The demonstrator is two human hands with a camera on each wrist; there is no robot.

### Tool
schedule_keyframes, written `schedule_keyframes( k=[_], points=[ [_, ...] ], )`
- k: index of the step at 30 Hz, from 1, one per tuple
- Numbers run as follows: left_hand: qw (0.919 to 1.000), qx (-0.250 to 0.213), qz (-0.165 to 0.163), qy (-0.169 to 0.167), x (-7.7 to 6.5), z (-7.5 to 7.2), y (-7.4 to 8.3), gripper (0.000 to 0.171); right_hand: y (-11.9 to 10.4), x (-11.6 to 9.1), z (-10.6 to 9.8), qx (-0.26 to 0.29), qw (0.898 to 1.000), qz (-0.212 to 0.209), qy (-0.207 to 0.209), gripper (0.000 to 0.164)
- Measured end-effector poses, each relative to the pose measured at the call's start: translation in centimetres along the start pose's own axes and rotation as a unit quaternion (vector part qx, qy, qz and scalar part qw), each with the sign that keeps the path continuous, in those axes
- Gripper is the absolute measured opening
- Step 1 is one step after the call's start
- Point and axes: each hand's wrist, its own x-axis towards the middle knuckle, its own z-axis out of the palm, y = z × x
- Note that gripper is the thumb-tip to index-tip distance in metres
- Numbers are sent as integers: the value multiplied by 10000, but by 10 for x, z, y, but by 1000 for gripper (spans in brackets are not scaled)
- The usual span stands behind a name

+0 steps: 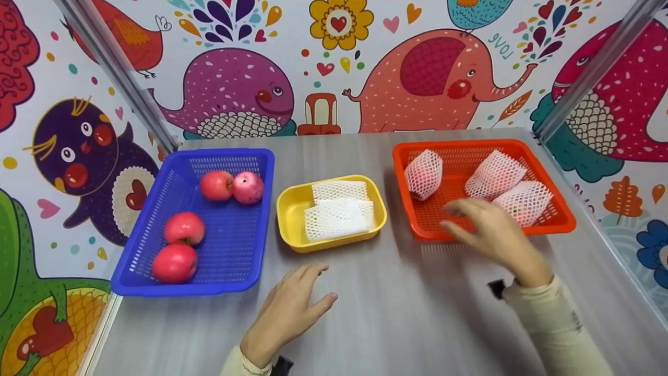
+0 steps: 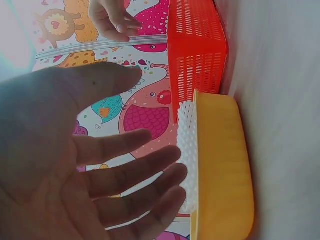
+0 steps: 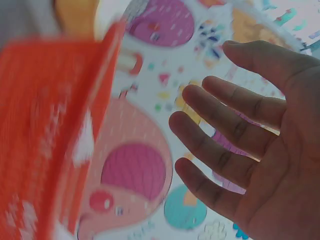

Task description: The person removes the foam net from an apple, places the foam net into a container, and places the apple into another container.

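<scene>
A person in pale sleeves [image 1: 550,318] is working with both hands over a gray surface [image 1: 376,324], where a yellow tray [image 1: 292,222] is standing in the middle and holding white foam nets [image 1: 339,222], one lying partly over another. The left hand [image 1: 292,308] is hovering just in front of the yellow tray, its fingers extending in a slight bend, released, and the thumb pointing away from them. To the right of the yellow tray, the right hand [image 1: 490,230] is reaching above the near edge of a red basket [image 1: 451,183], its fingers spreading apart and relaxed, likewise released. Inside that basket, three net-wrapped fruits [image 1: 494,176] are resting: one is leaning on the side closest to the yellow tray, while the other two are lying close together on the side farther from it, near the right hand. To the left of the yellow tray, a blue basket [image 1: 229,235] is carrying four red apples [image 1: 184,228], one pair sitting side by side toward its back and the other pair nestling toward its front, on the side away from the yellow tray. Behind the yellow tray, a purple whale [image 1: 235,86] and a coral elephant [image 1: 386,89] are brightening a printed wall
</scene>
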Motion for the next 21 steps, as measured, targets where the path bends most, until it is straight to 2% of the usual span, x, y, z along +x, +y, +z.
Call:
schedule_keyframes(
  k=[5, 11, 17, 21],
  points=[
    [10000, -27, 37, -60, 0, 1, -1, 50, 45, 12, -28, -191, 9961, 715, -482, 31],
    [9999, -32, 30, -128, -1, 3, -4, 50, 108, 14, -40, -192, 9846, 1075, -1364, 40],
    [9998, -48, 96, -184, -2, 4, -5, 50, 144, 5, -38, -112, 9606, 1349, -2426, 58],
    [9997, -66, 58, -217, -4, 5, -7, 50, 157, 2, -38, -125, 9372, 1655, -3068, 68]
  ],
)
